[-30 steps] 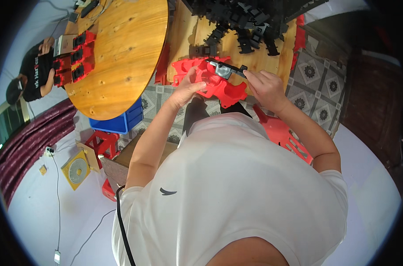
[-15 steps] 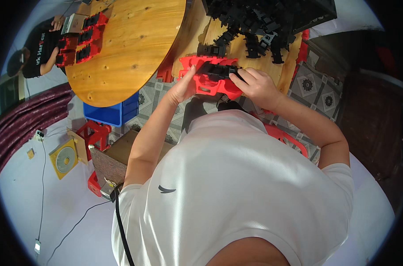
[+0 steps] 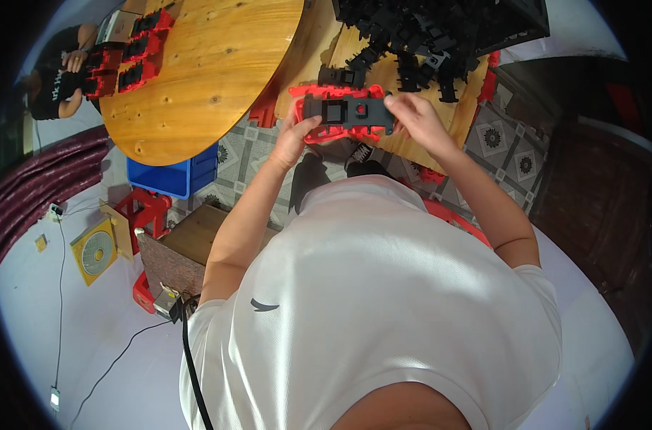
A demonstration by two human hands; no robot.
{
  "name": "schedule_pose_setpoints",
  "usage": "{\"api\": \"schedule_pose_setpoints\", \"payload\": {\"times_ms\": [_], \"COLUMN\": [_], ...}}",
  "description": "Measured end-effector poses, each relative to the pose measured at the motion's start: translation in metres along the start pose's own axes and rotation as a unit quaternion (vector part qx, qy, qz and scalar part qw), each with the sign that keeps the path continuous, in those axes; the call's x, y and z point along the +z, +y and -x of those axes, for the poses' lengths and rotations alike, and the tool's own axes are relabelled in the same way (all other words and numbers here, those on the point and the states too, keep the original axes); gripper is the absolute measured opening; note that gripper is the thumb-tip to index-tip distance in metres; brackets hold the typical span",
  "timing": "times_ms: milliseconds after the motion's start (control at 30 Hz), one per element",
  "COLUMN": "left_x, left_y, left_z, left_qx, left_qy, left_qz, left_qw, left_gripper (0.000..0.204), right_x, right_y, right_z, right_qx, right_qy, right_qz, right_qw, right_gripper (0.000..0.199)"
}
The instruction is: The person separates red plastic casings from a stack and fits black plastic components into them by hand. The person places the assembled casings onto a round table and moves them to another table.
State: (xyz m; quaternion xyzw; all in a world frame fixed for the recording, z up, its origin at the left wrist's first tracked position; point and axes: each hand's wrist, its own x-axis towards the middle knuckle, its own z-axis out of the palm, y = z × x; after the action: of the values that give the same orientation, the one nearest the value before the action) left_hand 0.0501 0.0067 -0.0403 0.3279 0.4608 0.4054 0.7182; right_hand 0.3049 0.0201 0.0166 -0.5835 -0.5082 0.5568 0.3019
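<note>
The left hand (image 3: 291,141) is gripping the left end of a red plastic frame (image 3: 334,113), fingers curled round its edge, while the right hand (image 3: 414,118) is pinching the right end of a black plastic insert (image 3: 347,111) that is lying along the frame's face. Both hands are clamped on this assembly, which is being held up in front of the chest, just at the near edge of the wooden worktop (image 3: 412,86). A heap of black plastic parts (image 3: 426,36) is lying on that worktop beyond it. To the left, a round wooden table (image 3: 204,64) is standing, with a blue crate (image 3: 170,177) on the floor beside it
</note>
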Motion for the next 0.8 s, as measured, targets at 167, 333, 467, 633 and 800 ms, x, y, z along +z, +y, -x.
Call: {"api": "schedule_pose_setpoints", "payload": {"times_ms": [167,333,467,633,800], "left_x": [0.01,0.012,0.017,0.02,0.021], "left_y": [0.004,0.007,0.01,0.011,0.009], "left_z": [-0.003,-0.001,-0.003,-0.004,-0.004], "left_qx": [0.008,-0.008,0.005,0.014,0.003], "left_qy": [0.015,0.004,-0.011,-0.014,-0.003], "left_qz": [0.09,0.072,0.035,0.039,0.048], "left_qw": [0.996,0.997,0.999,0.999,0.999], "left_gripper": [0.037,0.045,0.046,0.046,0.045], "right_x": [0.002,-0.008,-0.005,-0.008,-0.007], "right_y": [-0.002,-0.009,-0.015,-0.012,-0.005], "right_z": [0.004,0.006,0.006,0.003,0.003], "right_qx": [0.062,0.051,0.042,0.051,0.057], "right_qy": [-0.066,-0.088,-0.095,-0.098,-0.108], "right_qz": [-0.075,-0.058,-0.045,-0.053,-0.062], "right_qw": [0.993,0.993,0.994,0.993,0.991], "right_gripper": [0.02,0.02,0.019,0.019,0.019]}}
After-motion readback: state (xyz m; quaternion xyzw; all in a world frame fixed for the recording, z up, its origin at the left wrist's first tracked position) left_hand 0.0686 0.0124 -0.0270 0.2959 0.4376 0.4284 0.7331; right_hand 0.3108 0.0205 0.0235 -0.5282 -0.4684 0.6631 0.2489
